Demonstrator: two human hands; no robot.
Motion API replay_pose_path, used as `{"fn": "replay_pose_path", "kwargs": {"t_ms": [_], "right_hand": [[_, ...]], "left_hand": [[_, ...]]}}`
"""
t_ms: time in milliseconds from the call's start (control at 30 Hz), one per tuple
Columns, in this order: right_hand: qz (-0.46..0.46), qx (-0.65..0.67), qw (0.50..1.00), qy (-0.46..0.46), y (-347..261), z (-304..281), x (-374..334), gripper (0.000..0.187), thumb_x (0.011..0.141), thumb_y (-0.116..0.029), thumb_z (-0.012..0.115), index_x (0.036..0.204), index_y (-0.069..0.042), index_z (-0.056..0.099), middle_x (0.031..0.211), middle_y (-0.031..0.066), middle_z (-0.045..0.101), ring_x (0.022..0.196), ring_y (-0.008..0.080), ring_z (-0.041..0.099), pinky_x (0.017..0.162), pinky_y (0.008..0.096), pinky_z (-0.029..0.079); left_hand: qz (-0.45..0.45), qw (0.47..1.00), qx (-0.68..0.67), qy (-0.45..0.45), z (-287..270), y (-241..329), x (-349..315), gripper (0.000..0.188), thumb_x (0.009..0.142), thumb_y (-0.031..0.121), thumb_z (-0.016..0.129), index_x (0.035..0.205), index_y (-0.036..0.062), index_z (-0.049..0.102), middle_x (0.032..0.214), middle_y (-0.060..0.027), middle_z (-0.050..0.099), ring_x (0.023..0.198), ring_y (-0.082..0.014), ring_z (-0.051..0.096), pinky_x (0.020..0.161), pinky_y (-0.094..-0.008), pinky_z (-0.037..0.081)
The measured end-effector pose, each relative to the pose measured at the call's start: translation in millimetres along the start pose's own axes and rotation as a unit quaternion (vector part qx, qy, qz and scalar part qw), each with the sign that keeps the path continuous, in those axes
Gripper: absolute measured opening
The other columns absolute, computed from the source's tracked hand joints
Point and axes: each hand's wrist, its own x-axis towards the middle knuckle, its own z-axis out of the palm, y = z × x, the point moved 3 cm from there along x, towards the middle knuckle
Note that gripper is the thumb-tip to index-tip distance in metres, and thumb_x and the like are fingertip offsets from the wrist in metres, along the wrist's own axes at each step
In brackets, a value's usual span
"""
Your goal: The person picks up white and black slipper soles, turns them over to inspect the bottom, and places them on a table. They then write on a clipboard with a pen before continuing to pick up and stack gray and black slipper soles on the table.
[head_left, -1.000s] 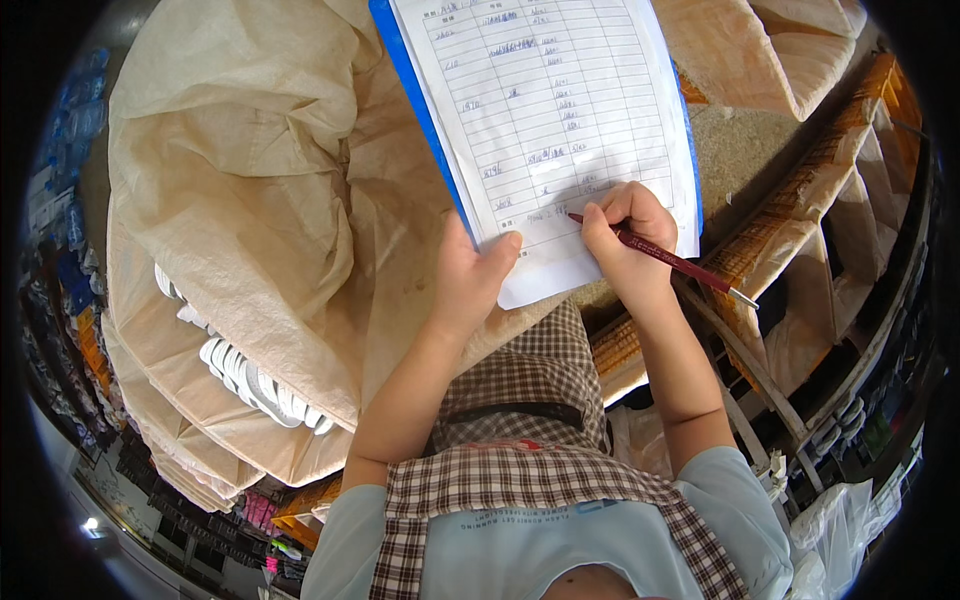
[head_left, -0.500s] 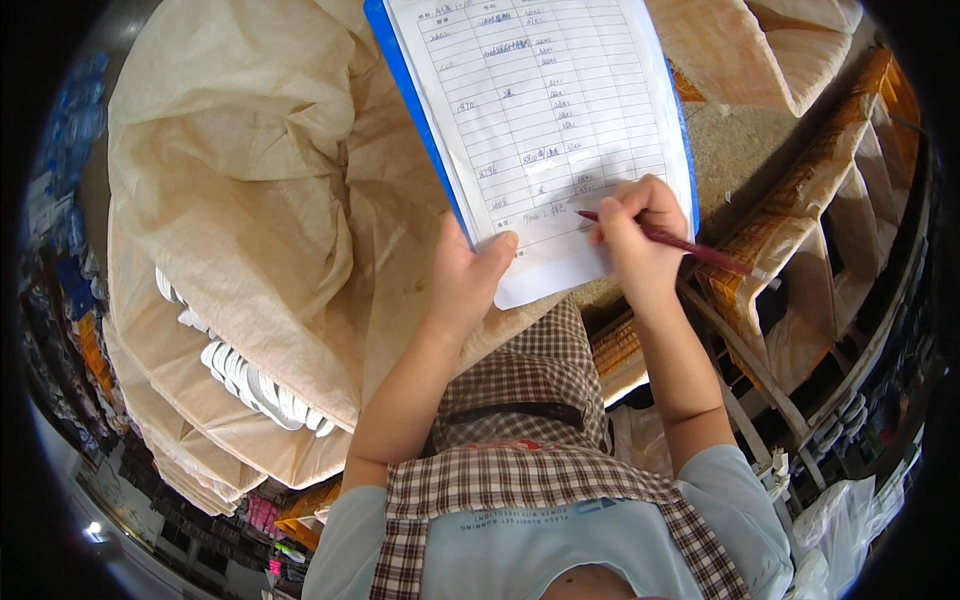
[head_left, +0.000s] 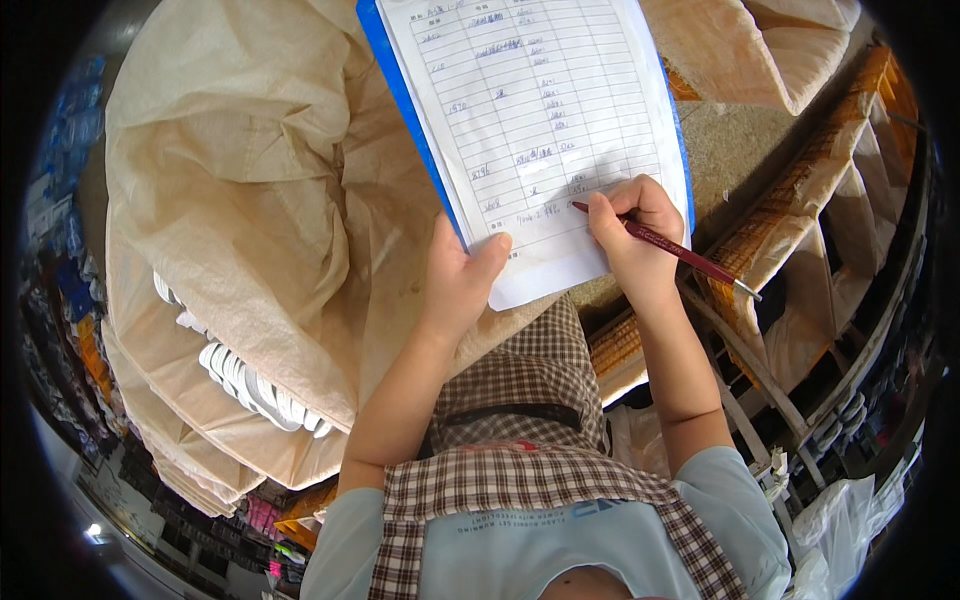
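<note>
From where I'm standing, the sheet of paper [head_left: 560, 120], a ruled form partly filled in by hand, sits at upper centre of the frame, tilted on a blue board [head_left: 402, 100] whose edges show on both sides. The left hand [head_left: 457, 275] grips the lower left corner, thumb pressed on the paper; its other fingers go underneath, where I can't see how they lie. The right hand [head_left: 638, 262] pinches a dark red pen [head_left: 690, 259] between thumb and fingers, the tip at the lower rows, and covers part of the page.

It's crowded all round. A big beige cloth [head_left: 230, 150] billows over the left half, its folds hanging partly across a row of white curved pieces [head_left: 260, 390] at lower left. More pale fabric [head_left: 760, 50] droops in at upper right, just beside the board. Below it, an orange-brown woven basket [head_left: 800, 190] with a cloth lining [head_left: 845, 235] runs slantwise along the right, near the pen's back end. Metal bars [head_left: 742, 360] cross under that, and a clear plastic bag [head_left: 845, 530] bunches at lower right. The writer's checked apron [head_left: 520, 475] fills the bottom centre.
</note>
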Motion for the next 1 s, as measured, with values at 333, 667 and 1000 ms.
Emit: {"fn": "replay_pose_path", "kwargs": {"t_ms": [333, 667, 1000], "right_hand": [[-0.009, -0.008, 1.0, 0.01, 3.3, 0.2, -2.7, 0.024, 0.082, 0.008, 0.057, 0.07, -0.005, 0.041, 0.065, 0.0007, 0.05, 0.054, 0.0059, 0.046, 0.051, 0.0209, 0.039], [-0.023, -0.004, 0.999, 0.034, 7.9, 0.8, -1.9, 0.023, 0.083, 0.007, 0.057, 0.072, -0.005, 0.04, 0.066, 0.0027, 0.052, 0.052, 0.0065, 0.048, 0.049, 0.021, 0.04], [-0.003, 0.004, 0.999, 0.037, 4.8, 1.9, 0.1, 0.022, 0.083, 0.007, 0.056, 0.071, -0.005, 0.041, 0.062, 0.0027, 0.052, 0.051, 0.0068, 0.048, 0.049, 0.0213, 0.041]], "left_hand": [[0.017, 1.0, -0.015, -0.012, 1.8, 2.5, 0.0, 0.041, 0.085, 0.005, 0.056, 0.121, -0.0057, 0.039, 0.116, -0.0135, 0.054, 0.102, -0.0146, 0.054, 0.085, -0.0288, 0.047], [-0.003, 1.0, -0.013, -0.004, 1.0, 0.0, 0.0, 0.041, 0.085, 0.005, 0.057, 0.121, -0.0057, 0.039, 0.117, -0.0134, 0.053, 0.101, -0.014, 0.053, 0.085, -0.0282, 0.046], [0.003, 1.0, -0.018, -0.009, 1.1, 0.4, 0.3, 0.042, 0.086, 0.006, 0.057, 0.121, -0.006, 0.038, 0.116, -0.0133, 0.054, 0.1, -0.0134, 0.054, 0.084, -0.0276, 0.046]]}}
